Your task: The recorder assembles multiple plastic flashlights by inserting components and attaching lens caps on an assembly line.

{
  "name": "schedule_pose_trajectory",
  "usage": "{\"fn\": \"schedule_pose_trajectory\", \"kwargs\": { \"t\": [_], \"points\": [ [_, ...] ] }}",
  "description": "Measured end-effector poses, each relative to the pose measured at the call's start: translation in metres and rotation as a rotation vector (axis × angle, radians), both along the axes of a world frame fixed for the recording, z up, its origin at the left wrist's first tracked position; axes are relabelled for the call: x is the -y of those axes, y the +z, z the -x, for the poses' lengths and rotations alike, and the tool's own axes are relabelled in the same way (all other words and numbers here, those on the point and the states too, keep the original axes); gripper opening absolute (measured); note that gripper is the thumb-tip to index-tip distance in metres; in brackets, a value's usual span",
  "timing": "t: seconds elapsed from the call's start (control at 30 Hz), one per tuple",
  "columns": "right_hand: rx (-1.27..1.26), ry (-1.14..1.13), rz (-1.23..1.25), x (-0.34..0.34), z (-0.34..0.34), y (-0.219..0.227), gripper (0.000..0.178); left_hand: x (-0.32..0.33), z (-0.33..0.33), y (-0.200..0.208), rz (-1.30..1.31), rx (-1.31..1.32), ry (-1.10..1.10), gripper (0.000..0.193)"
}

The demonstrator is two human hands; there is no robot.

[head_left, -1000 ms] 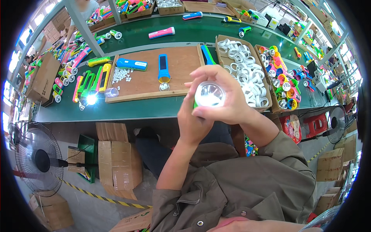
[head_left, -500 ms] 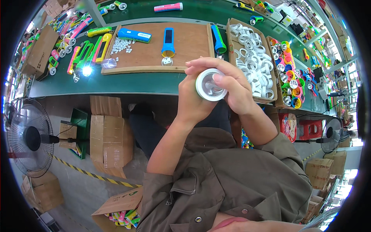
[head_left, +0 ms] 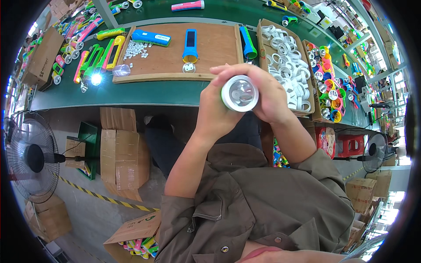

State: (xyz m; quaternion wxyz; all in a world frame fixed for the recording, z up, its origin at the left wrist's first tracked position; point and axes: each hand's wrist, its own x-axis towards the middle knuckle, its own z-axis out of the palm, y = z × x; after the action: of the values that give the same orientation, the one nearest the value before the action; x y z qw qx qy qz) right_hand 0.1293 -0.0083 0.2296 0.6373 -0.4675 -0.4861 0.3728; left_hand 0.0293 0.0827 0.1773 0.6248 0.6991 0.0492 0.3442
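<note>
Head view: left hand (head_left: 213, 110), right hand (head_left: 271, 96) curled around white-rimmed flashlight (head_left: 240, 94).

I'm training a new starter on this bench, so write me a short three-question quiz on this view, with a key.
1. Multiple choice: what fills the cardboard box immediately right of the wood-framed board? (a) batteries (b) white rings (c) screws

2. True or false: the white-rimmed flashlight between the left hand and the right hand has its lens facing away from the camera.

3. Fill in: the small white pieces lie near the board's ____ edge.

Key: 1. b. 2. False; it faces the camera. 3. Left.
</note>
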Motion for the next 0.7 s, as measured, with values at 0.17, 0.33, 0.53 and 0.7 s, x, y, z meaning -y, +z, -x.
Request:
{"fn": "schedule_pose_trajectory", "kwargs": {
  "t": [0.17,0.33,0.53,0.7],
  "points": [
    [-0.113,-0.184,-0.044,-0.002,0.01,0.0,0.07,0.005,-0.004,-0.004,-0.072,0.064,0.089,0.04],
    [-0.031,-0.221,-0.105,0.01,0.006,-0.011,0.06,0.01,-0.007,-0.007,-0.057,0.077,0.228,0.04],
    [-0.086,-0.194,-0.11,0.015,0.012,-0.009,0.053,0.011,-0.011,-0.011,-0.138,0.082,0.353,0.04],
    [-0.106,-0.228,-0.099,0.014,0.022,-0.006,0.047,0.014,-0.014,-0.011,-0.192,0.096,0.356,0.048]
  ]
}}
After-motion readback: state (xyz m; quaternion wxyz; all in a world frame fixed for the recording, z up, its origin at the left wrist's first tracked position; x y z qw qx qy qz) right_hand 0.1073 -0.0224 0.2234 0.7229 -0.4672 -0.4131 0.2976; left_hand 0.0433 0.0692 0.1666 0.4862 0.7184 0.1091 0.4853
